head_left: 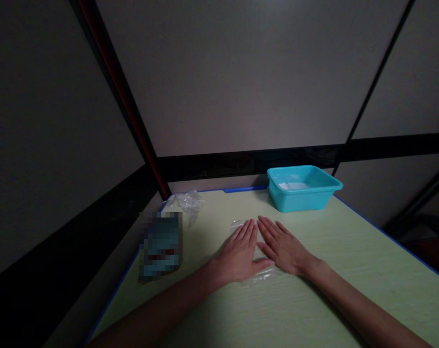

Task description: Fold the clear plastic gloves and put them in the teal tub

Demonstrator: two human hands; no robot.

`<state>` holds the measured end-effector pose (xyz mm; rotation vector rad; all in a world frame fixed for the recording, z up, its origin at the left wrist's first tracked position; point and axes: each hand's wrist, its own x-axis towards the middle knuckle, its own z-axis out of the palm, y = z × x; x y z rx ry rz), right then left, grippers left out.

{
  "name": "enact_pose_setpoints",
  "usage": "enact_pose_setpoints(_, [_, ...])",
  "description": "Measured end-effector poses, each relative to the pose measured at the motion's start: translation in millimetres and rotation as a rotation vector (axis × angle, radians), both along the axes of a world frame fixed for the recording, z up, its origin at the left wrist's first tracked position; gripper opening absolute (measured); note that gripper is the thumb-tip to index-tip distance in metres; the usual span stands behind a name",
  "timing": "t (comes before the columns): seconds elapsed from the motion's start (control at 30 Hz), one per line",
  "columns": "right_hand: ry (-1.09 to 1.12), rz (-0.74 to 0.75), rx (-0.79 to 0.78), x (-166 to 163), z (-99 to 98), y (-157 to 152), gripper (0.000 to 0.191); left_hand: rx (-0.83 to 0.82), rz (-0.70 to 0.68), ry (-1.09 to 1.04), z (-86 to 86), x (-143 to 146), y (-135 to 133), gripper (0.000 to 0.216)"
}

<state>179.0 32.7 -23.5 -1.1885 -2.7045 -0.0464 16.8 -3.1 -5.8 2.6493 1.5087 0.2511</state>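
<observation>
A clear plastic bag (263,276) lies flat on the pale table, mostly covered by both hands. My left hand (242,255) rests palm down on it, fingers straight and thumb stretched to the right. Beside it my right hand (283,247) also lies palm down, its fingers extended and pointing up toward the left. The fingertips of the two hands nearly meet at the bag's far part. Whether anything is inside the bag cannot be made out under the hands.
A turquoise plastic basin (302,199) with something white inside stands at the table's back right. Crumpled clear plastic (189,202) lies at the back left. A pixelated, blurred-out object (161,246) is near the left edge. The table (350,251) has blue edging, with wall panels behind.
</observation>
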Motion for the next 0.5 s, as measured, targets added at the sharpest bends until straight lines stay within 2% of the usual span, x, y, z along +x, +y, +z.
enact_pose_setpoints(0.3, [-0.014,-0.003,-0.027,-1,7.4,-4,0.06,0.016,0.025,0.039,1.5,-24,-7,0.086])
enact_pose_setpoints(0.5, [0.009,-0.019,-0.039,2,6.9,-2,0.065,0.003,0.042,0.041,2.2,-26,-9,0.089])
